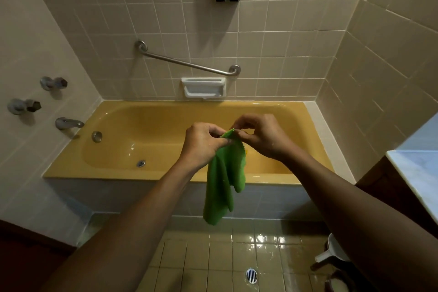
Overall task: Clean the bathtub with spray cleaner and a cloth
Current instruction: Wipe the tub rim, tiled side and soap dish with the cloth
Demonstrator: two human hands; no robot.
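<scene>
A green cloth point(224, 180) hangs in the air in front of the yellow bathtub point(132, 174), over its front rim. My left hand point(201, 143) pinches the cloth's top edge from the left. My right hand point(260, 135) pinches the same top edge from the right, close beside the left one. The cloth droops down in folds below both hands. The tub's inside is bare, with a drain point(141, 163) near its left end. No spray cleaner shows in the view.
A spout point(68, 123) and two taps point(53, 83) stick out of the left wall. A grab rail point(187, 63) and a white soap dish point(203, 87) sit on the back wall. A pale counter point(419, 166) stands at the right. The tiled floor has a drain point(251, 275).
</scene>
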